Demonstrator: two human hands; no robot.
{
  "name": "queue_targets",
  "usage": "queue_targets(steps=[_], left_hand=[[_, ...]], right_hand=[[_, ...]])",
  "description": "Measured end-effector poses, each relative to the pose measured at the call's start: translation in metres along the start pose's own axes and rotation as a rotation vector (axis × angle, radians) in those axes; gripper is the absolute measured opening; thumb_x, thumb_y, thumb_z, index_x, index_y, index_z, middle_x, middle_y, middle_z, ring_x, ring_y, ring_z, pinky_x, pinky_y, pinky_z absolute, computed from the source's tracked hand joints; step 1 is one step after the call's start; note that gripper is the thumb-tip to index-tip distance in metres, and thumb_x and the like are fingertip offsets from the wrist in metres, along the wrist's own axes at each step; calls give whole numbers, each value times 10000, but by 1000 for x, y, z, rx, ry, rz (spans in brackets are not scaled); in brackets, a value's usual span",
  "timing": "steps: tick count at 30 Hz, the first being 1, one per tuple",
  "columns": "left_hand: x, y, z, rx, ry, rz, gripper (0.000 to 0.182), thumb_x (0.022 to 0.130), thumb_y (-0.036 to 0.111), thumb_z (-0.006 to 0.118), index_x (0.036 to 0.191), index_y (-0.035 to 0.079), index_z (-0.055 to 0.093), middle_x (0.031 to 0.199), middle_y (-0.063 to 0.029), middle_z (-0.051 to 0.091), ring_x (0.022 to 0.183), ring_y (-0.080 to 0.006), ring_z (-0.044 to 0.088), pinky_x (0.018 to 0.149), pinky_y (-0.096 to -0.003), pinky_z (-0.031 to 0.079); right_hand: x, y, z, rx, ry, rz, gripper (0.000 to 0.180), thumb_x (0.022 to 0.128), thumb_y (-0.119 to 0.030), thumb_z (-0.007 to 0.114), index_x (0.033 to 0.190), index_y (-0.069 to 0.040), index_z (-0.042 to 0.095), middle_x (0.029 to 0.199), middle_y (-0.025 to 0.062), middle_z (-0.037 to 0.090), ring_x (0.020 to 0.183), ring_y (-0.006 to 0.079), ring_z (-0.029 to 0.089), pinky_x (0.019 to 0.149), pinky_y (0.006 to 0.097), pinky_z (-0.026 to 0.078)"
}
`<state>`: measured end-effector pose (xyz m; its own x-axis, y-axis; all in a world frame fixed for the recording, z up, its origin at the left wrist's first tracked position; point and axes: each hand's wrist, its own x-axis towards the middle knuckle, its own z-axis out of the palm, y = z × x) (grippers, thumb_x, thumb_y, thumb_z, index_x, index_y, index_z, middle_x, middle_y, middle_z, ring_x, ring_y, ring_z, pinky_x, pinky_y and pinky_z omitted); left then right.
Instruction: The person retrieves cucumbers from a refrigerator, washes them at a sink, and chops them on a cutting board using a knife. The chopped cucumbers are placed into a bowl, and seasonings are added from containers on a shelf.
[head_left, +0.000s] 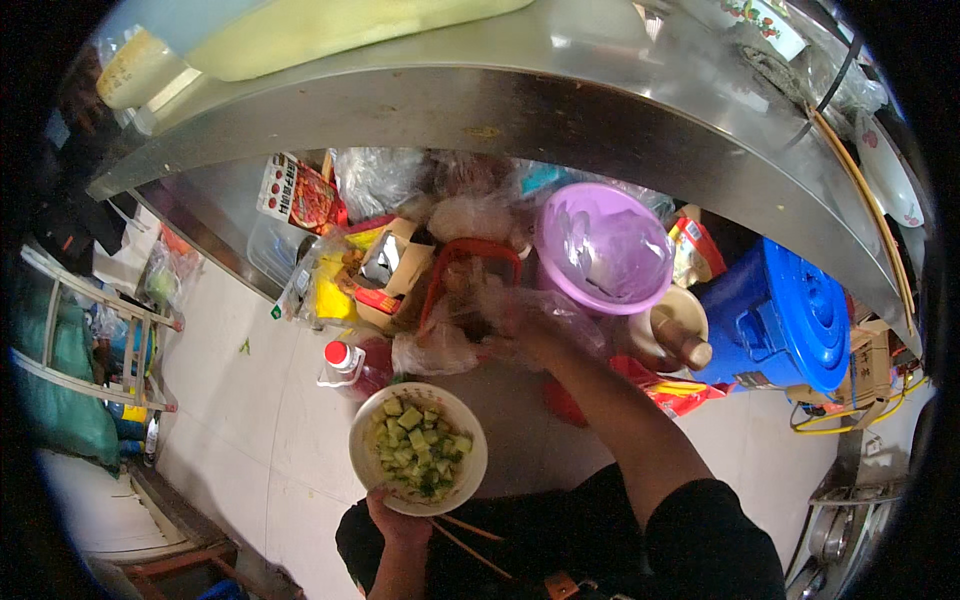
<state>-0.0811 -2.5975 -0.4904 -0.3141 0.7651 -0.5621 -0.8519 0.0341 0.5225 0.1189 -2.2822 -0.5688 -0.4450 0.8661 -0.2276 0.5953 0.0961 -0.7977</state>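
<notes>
My left hand (397, 519) grips the near rim of a white bowl (363, 448) holding chopped green pieces (420, 442) that look like cucumber, with some leafy herbs. A pair of thin wooden chopsticks (472, 528) sticks out from beneath the bowl beside that hand. My right arm stretches forward under the steel counter. At its end my right hand (519, 324) is motion-blurred over a red plastic basket (480, 244), among clear plastic bags (435, 349). Whether its fingers hold anything cannot be made out. The basket's contents are blurred too.
A steel counter edge (480, 101) overhangs the stored goods. Around the basket stand a red-capped jug (346, 364), an open carton (409, 255), a purple tub (551, 262), a mortar (697, 307) with a pestle (679, 341), and a blue lidded bucket (731, 322). A metal ladder (97, 296) lies left.
</notes>
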Motion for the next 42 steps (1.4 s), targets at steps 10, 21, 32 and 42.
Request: queue_targets(steps=[10, 21, 32, 42], left_hand=[[14, 10, -8, -65, -20, 62, 736, 768, 408, 518, 1407, 97, 326, 1339, -170, 433, 1200, -383, 467, 952, -575, 434], [13, 6, -34, -10, -50, 32, 719, 795, 398, 525, 1402, 68, 328, 1357, -189, 426, 1215, -381, 460, 978, -553, 424], [5, 3, 3, 96, -23, -44, 690, 810, 393, 512, 1386, 49, 349, 1321, -177, 467, 1185, -363, 494, 950, -501, 456], [22, -12, -3, 73, -81, -67, 680, 813, 398, 532, 1365, 35, 368, 1276, -181, 486, 1146, -338, 520, 916, -480, 476]], right_hand=[[-16, -7, 33, 258, 149, 85, 322, 899, -242, 520, 1134, -35, 598, 1061, 152, 638, 954, 259, 632, 835, 385, 496], [-17, 5, 47, -362, 166, -142, 487, 954, -394, 448, 1305, -57, 481, 1291, 222, 508, 1173, 372, 505, 1021, 451, 388], [-38, 29, 74, -262, 388, -481, 198, 842, -174, 594, 1002, -77, 658, 937, 153, 653, 916, 327, 619, 821, 419, 482], [-134, -30, 21, -110, 595, -390, 187, 856, -83, 566, 1007, -90, 676, 907, 171, 641, 826, 353, 603, 744, 422, 493]])
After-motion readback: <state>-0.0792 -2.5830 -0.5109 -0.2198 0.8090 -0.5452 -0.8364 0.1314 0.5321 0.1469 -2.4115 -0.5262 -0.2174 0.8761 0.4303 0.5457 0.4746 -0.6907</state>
